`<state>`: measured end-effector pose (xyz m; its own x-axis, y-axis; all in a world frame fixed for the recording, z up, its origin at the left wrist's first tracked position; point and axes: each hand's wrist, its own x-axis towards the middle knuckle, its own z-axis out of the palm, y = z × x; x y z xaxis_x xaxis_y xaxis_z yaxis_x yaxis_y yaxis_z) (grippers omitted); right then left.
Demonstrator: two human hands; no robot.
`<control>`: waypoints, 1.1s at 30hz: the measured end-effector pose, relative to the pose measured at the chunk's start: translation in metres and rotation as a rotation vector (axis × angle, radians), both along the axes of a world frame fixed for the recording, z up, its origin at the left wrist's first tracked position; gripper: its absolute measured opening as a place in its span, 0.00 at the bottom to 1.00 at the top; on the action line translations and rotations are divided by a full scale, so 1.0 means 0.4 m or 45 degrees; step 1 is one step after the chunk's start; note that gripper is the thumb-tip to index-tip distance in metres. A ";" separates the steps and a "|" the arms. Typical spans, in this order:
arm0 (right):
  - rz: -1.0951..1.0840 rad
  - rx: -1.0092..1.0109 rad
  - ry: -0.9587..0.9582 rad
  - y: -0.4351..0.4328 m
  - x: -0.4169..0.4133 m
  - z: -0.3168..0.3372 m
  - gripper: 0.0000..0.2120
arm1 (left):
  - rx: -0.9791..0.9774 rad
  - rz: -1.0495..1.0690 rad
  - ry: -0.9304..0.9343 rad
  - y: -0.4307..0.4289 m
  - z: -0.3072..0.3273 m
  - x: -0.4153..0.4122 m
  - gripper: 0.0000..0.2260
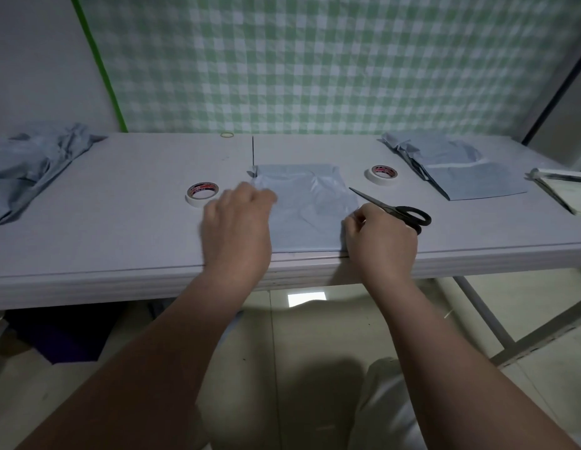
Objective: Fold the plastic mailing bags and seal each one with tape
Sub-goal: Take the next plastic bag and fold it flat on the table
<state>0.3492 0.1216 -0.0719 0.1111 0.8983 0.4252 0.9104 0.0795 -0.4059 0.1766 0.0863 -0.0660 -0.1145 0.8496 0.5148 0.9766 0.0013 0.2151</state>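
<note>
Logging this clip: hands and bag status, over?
Left hand blurred at mailing bag left edge, grip unclear. Right hand pinches its right edge. Scissors lie just behind right hand.

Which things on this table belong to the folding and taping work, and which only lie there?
For the job: middle bag, left tape roll, right tape roll, scissors, flat bags at right, crumpled bags at left.
Lying about: rubber band, papers at the right edge.

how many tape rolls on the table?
2. One tape roll sits left of the middle bag, by the left hand; the other right of it, behind the scissors. The crumpled pile at left could hide more.
</note>
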 end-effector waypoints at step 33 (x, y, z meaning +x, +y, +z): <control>0.065 -0.046 0.073 0.058 0.005 0.010 0.12 | -0.641 -0.168 0.082 -0.009 -0.013 0.049 0.22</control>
<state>0.3510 0.1448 -0.0680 0.0880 0.9181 0.3865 0.8807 0.1096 -0.4608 0.1961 0.0828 -0.0712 0.0288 0.9987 0.0413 0.9867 -0.0350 0.1588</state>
